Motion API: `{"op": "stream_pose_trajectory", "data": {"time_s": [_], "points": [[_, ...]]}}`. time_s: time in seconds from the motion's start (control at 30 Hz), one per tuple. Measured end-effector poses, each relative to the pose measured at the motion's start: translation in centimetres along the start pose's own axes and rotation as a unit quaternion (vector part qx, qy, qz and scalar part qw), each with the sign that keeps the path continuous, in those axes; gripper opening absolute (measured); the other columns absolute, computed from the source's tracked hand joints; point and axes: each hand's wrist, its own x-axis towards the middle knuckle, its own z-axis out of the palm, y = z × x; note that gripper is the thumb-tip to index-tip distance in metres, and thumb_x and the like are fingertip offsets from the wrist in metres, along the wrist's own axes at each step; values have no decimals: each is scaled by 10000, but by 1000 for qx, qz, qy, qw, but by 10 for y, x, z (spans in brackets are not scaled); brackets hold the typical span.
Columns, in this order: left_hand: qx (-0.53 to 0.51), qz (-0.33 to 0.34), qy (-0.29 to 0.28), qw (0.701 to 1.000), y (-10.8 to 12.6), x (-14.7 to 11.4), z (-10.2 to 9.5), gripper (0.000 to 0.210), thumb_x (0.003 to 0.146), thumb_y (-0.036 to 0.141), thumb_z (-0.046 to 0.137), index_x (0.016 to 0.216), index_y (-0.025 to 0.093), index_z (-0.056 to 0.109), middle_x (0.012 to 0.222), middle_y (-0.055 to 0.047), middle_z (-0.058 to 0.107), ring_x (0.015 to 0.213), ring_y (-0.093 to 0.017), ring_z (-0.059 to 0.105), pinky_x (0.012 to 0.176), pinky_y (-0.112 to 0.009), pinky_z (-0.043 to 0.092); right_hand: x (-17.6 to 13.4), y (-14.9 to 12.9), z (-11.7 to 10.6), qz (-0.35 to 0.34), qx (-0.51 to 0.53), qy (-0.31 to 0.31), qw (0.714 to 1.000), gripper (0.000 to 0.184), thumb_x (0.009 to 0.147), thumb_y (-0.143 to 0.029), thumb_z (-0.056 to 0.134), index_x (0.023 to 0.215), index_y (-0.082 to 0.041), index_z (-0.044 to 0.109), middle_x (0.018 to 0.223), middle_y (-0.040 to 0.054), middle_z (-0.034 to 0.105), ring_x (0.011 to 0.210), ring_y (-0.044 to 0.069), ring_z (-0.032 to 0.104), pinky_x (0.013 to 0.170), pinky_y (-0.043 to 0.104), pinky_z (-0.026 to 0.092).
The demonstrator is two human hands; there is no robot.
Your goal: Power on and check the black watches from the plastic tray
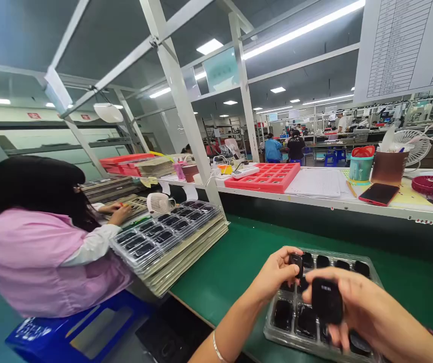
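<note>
small black rounded-rectangular plastic parts are what both hands have hold of: the right hand (363, 312) pinches one (327, 301) between thumb and fingers, lifted above the clear moulded plastic tray (367, 264) near its front rows, while the left hand (276, 275) closes its fingertips on a smaller-looking black piece (296, 263) over the tray's rear left pockets. the tray lies on the green bench mat (239, 262), just in front of the person.

judging by the loose fingertip grip, each part seems light and rigid, with a smooth, slightly glossy shell that could slip; the short edges or sides look like the safest place to pinch, keeping pads off the broad face. the thin tray looks flexible and likely to bow if lifted by one corner.

the right hand's part is blurred, so its faint marking cannot be read. the tray's near edge is cut off by the frame and covered by the right wrist, so how many pockets are filled is unclear. whether the two held pieces are the same kind cannot be told. to the left, a co-worker in a pink smock (31, 252) sits beside a stack of similar trays (171, 237), their hands partly hidden.
</note>
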Motion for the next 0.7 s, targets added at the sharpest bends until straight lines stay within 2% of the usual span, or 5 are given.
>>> {"op": "stream_pose_trajectory", "data": {"time_s": [0.17,0.3,0.5,0.6,0.7], "points": [[67,-11,11,998,0,-2,9,425,646,68,590,1055,154,515,877,-34,593,657,-119,612,491,-171,389,16,17,-56,-30,-93,104,990,398,761,-328,684,1123,-205,572,1045,86,625,675,129,611,558,228,510],[73,-8,0,997,-3,-3,11,371,692,135,597,1055,155,521,865,-33,595,668,-129,619,497,-181,393,19,32,-78,-41,-103,109,988,383,775,-340,661,1119,-206,560,1042,82,625,706,139,608,548,232,511],[73,-18,-15,997,-7,0,19,289,758,297,616,989,130,566,749,-35,622,509,-97,591,446,-170,352,26,37,-77,-61,-160,133,976,323,798,-382,633,1048,-182,597,851,50,645,555,93,566,499,208,470],[-18,-46,-87,995,5,-8,21,471,656,250,729,1077,171,532,857,-56,645,566,-107,619,444,-144,371,12,27,-66,-63,-113,103,986,513,725,-348,720,1187,-246,522,921,47,622,583,98,558,497,205,471],[-115,-44,-167,978,26,-38,12,636,578,237,793,1143,213,502,911,-76,655,555,-123,633,427,-141,395,-21,17,-67,-58,-88,88,990,724,649,-383,769,1286,-315,432,1033,75,596,543,106,556,454,223,463]]}}
